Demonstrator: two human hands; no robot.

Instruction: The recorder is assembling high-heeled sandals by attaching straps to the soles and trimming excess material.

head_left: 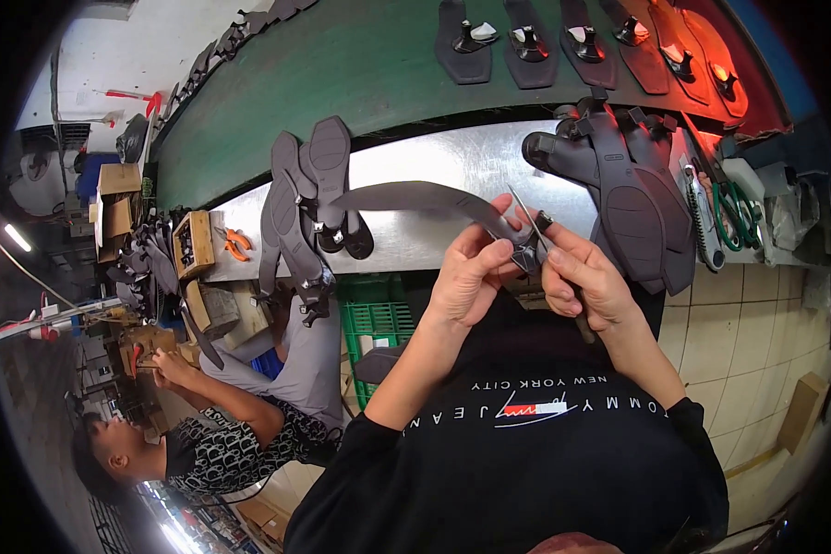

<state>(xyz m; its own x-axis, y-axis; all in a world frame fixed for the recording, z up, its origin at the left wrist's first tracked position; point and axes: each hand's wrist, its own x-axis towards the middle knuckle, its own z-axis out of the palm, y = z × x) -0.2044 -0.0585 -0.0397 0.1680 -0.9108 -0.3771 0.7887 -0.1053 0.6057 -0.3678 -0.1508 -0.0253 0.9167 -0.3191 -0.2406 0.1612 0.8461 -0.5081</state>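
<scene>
My left hand [475, 277] grips a dark flip-flop [406, 196] near one end, its long curved sole reaching out to the left above a metal ledge. A dark strap piece [526, 257] shows between my two hands at that end. In my right hand [589, 277] is a slim pointed metal tool [529, 214] with a dark handle, its tip pointing up and away beside the strap. My fingers hide part of the strap and the tool, so I cannot tell whether the tool touches the flip-flop.
Beyond the metal ledge [443, 152] runs a green belt [369, 88] carrying soles with straps. Dark flip-flops [637, 203] are stacked at right, beside a utility knife [704, 222] and green-handled scissors [735, 214]. More flip-flops [295, 198] and orange-handled pliers [236, 244] lie left, near a seated co-worker [222, 443].
</scene>
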